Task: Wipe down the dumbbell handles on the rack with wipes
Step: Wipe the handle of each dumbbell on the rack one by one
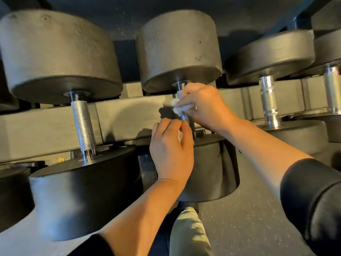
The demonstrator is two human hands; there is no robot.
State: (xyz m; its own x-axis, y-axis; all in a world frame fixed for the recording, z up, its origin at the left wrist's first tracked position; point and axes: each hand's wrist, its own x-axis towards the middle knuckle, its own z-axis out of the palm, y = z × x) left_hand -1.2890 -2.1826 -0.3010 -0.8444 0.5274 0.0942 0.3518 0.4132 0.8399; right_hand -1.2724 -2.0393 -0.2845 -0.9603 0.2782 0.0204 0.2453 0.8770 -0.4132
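Black dumbbells lie side by side on a rack. The middle dumbbell's knurled steel handle (pixel 184 116) is mostly covered by my hands. My right hand (pixel 204 106) pinches a crumpled white wipe (pixel 181 107) against the upper part of that handle. Just below, my left hand (pixel 172 148) curls around the lower part of the handle, with a bit of white wipe (pixel 180 136) showing inside its grip. The left dumbbell's knurled handle (pixel 84 124) is bare.
Two more dumbbells with smooth chrome handles (pixel 268 100) sit to the right. A grey rack rail (pixel 129 115) runs behind the handles. Below are speckled grey floor (pixel 249 218) and my trouser leg (pixel 188 231).
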